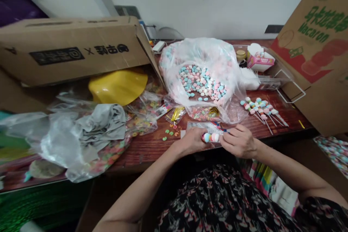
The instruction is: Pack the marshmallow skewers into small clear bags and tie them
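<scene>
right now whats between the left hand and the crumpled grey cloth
The head view shows loose candy rings and a clear bag of rings between the left hand and grey cloth.

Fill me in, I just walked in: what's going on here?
A person's left hand and right hand hold a row of pastel candies over a clear printed bag. Candy skewers lie to the right on the wooden table, near a large plastic bag of pastel candies.
</scene>
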`<action>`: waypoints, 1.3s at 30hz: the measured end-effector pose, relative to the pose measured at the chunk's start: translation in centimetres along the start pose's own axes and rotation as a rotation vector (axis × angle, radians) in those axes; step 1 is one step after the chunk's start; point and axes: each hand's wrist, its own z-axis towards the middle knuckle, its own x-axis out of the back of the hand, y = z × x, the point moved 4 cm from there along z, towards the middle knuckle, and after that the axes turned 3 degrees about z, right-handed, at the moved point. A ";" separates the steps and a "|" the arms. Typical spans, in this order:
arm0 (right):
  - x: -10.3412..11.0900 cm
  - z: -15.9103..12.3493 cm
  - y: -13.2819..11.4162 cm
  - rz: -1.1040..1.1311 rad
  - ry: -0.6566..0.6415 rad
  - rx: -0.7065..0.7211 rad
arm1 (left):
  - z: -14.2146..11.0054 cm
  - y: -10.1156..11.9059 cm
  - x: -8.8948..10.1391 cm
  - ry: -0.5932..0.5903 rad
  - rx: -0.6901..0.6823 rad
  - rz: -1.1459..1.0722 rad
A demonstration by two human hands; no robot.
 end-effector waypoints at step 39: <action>-7.8 2.4 5.7 0.739 -0.067 -0.360 | 2.3 -3.3 -0.2 0.100 0.063 -0.450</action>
